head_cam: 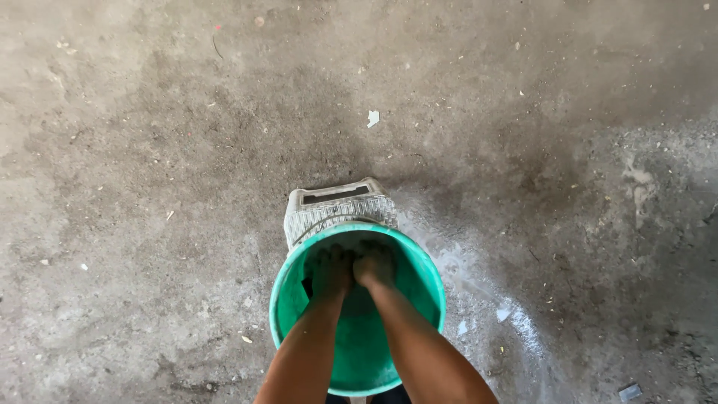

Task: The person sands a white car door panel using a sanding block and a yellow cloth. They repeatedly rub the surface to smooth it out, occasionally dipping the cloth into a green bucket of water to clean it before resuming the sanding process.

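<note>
Seen from above, a person's left hand [331,271] and right hand [375,265] plunge side by side into a green plastic bucket [359,352] standing on a dusty concrete floor [149,150], just in front of a pale woven-pattern plastic stool [336,206]. Both hands look curled in the dark bottom of the bucket, but whether they grip anything there cannot be told. The bucket appears light and slightly flexible, its wall smooth and probably slippery when wet; the stiff rolled rim looks the surest hold. A white powdery smear [479,288] marks the floor just beside it.
</note>
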